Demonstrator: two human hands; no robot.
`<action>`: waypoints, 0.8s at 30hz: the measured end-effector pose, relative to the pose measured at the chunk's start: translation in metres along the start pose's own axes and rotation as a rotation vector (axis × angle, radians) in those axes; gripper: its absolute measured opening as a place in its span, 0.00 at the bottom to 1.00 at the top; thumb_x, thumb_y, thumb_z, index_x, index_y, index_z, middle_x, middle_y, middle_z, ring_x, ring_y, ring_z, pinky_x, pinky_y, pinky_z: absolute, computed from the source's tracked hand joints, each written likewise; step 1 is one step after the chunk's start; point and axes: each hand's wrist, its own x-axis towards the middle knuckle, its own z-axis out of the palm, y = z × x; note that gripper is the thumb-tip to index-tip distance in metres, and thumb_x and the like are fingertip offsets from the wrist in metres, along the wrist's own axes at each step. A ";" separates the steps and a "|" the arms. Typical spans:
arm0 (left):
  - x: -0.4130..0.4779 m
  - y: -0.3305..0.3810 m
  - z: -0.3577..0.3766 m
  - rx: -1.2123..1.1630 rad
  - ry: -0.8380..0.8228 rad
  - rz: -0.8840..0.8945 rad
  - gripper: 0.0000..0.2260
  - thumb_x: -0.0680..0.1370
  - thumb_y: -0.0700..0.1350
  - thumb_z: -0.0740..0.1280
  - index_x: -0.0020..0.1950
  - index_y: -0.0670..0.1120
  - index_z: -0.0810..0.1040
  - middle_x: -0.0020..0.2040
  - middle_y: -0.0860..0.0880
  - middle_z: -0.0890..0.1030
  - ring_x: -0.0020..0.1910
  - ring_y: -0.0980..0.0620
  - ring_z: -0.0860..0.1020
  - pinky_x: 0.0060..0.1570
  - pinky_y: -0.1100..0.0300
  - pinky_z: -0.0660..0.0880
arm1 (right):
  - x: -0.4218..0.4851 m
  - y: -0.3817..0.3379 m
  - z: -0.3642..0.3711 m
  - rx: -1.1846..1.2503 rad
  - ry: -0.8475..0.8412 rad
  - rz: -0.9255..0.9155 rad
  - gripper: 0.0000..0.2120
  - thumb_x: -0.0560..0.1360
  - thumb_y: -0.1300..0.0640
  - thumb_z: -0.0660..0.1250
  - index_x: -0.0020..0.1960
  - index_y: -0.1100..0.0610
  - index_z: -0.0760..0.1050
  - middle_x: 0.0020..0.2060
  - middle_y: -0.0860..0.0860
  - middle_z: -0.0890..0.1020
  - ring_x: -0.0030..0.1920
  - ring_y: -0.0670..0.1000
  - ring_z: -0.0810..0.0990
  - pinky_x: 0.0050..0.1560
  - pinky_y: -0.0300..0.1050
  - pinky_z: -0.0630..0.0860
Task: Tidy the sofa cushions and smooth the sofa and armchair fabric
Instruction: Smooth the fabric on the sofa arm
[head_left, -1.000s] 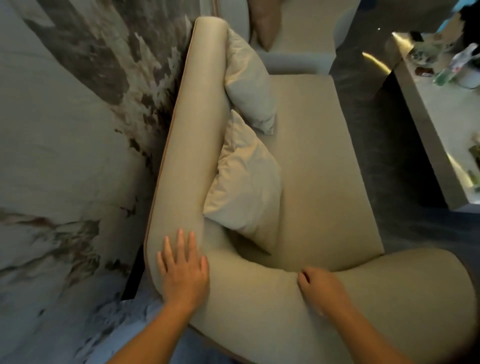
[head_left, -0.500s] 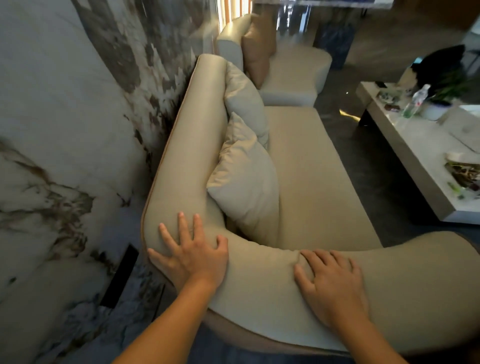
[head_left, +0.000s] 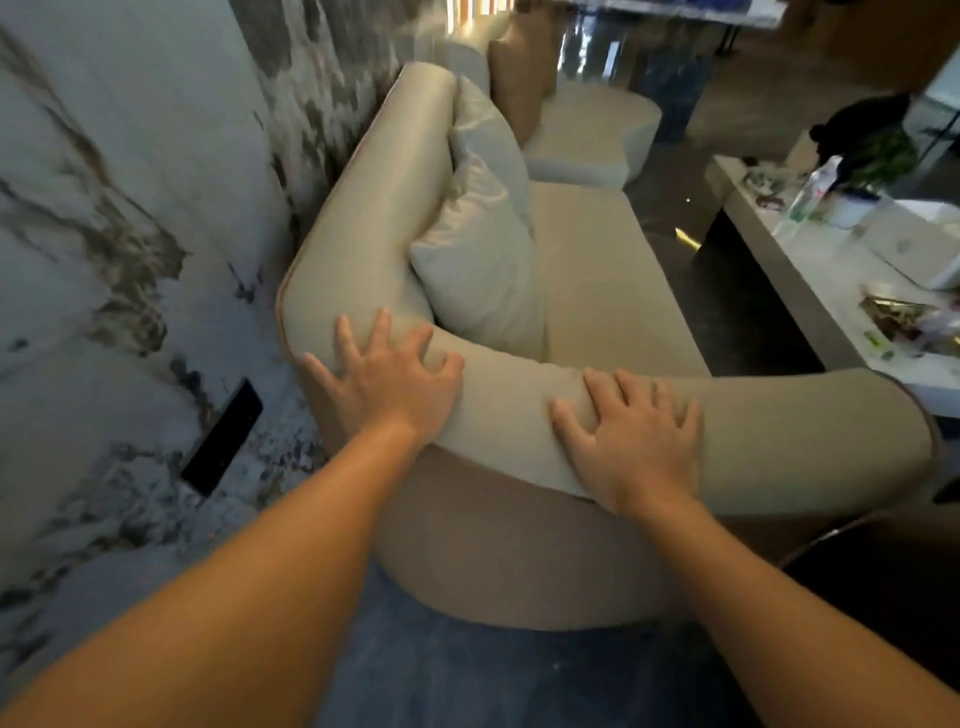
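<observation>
A beige sofa (head_left: 613, 280) runs away from me along the marble wall. Its curved armrest (head_left: 779, 436) crosses the frame in front of me. My left hand (head_left: 384, 379) lies flat on the corner where backrest and armrest meet, fingers spread. My right hand (head_left: 634, 436) presses flat on the armrest's middle, fingers apart, holding nothing. Two pale cushions lean against the backrest: a near cushion (head_left: 478, 270) and a far cushion (head_left: 488, 150) behind it. Beyond the sofa stands an armchair (head_left: 587, 135) with a brown cushion (head_left: 519, 78).
The marble wall (head_left: 130, 208) is close on the left, with a dark socket plate (head_left: 223, 439) low down. A low table (head_left: 810, 270) at right carries a plastic bottle (head_left: 808, 195), a potted plant (head_left: 867, 176) and clutter. Dark floor lies between sofa and table.
The view has pulled back and risen, so more of the sofa's outer base shows. Both hands have slid along the armrest fabric, fingers spreading wider; the right hand went from curled to flat.
</observation>
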 end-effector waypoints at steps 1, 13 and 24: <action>0.003 0.002 0.004 -0.024 0.045 -0.004 0.27 0.70 0.68 0.53 0.65 0.65 0.74 0.78 0.55 0.64 0.79 0.42 0.49 0.71 0.28 0.40 | 0.000 0.001 0.002 0.015 0.046 -0.024 0.36 0.71 0.26 0.43 0.72 0.41 0.66 0.73 0.48 0.71 0.75 0.61 0.63 0.73 0.71 0.52; 0.069 0.022 0.014 -0.017 0.017 0.040 0.29 0.69 0.73 0.51 0.64 0.66 0.75 0.77 0.58 0.65 0.79 0.41 0.47 0.69 0.25 0.40 | 0.067 -0.016 0.001 0.095 0.112 -0.044 0.35 0.70 0.28 0.43 0.68 0.42 0.71 0.69 0.46 0.75 0.72 0.58 0.66 0.72 0.70 0.53; 0.179 0.042 0.037 -0.048 0.036 0.071 0.27 0.70 0.70 0.52 0.63 0.65 0.77 0.76 0.58 0.67 0.78 0.41 0.49 0.69 0.25 0.39 | 0.174 -0.039 0.010 0.065 0.092 -0.055 0.37 0.70 0.27 0.39 0.70 0.39 0.69 0.70 0.45 0.74 0.71 0.59 0.67 0.70 0.71 0.53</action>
